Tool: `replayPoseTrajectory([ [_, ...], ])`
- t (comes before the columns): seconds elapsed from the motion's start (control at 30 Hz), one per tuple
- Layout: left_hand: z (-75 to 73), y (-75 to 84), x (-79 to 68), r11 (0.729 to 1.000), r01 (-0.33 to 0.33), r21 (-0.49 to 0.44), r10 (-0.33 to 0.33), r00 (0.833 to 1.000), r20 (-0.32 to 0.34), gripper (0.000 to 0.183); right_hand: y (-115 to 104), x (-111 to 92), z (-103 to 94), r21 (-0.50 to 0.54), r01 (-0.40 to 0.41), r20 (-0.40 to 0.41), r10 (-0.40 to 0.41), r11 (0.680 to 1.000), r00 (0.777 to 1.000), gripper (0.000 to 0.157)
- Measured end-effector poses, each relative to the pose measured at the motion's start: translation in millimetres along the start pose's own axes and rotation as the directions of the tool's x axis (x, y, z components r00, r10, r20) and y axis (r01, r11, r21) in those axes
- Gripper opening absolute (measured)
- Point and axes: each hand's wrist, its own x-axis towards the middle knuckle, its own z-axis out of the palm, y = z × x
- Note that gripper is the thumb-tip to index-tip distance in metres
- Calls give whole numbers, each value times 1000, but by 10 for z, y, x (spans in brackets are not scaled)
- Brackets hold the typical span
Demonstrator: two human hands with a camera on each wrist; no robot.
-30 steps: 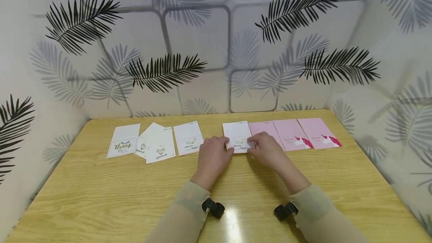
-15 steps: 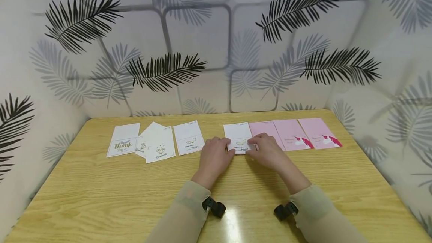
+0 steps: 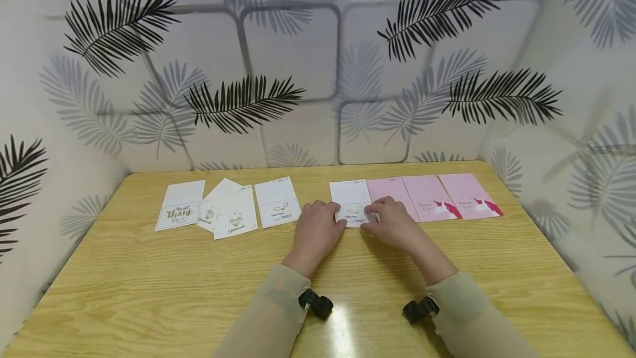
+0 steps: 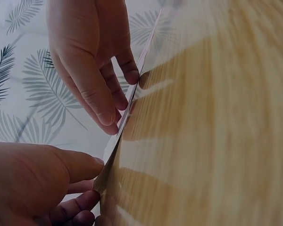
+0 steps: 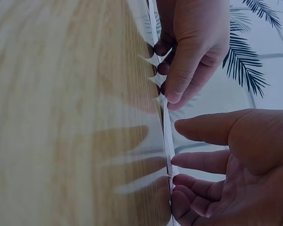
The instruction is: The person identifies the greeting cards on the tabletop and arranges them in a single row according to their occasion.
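A white greeting card (image 3: 349, 192) with gold wings and the word "heart" lies on the table between both hands in the head view. My left hand (image 3: 318, 231) is at its left side; in the left wrist view, the left thumb and fingers (image 4: 85, 200) pinch the card's slightly lifted near corner. At the card's right side is my right hand (image 3: 392, 222). Its fingertips touch the edge, while its thumb (image 5: 203, 128) stands slightly apart in the right wrist view. A pink card (image 3: 390, 188) beside it is partly hidden by the right hand.
Two pink unicorn cards (image 3: 429, 195) (image 3: 469, 192) lie further right. On the left are a "Thank you" card (image 3: 183, 195), two overlapping diamond cards (image 3: 236, 209) and another winged card (image 3: 276, 198). The wooden table (image 3: 174, 291) meets a leaf-patterned backdrop (image 3: 318, 59) behind the row.
Over the last second, the white winged card has shifted slightly to the right and nearer, with both hands staying at its sides. The other cards keep their places.
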Motion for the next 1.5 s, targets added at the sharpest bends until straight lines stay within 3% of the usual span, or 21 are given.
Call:
replayPoseTrajectory([
  [1.5, 0, -2, -17, 1000, 0, -20, 0, 1000, -7, 33, -23, -8, -31, 13, -18, 13, 18, 1000, 1000, 47],
])
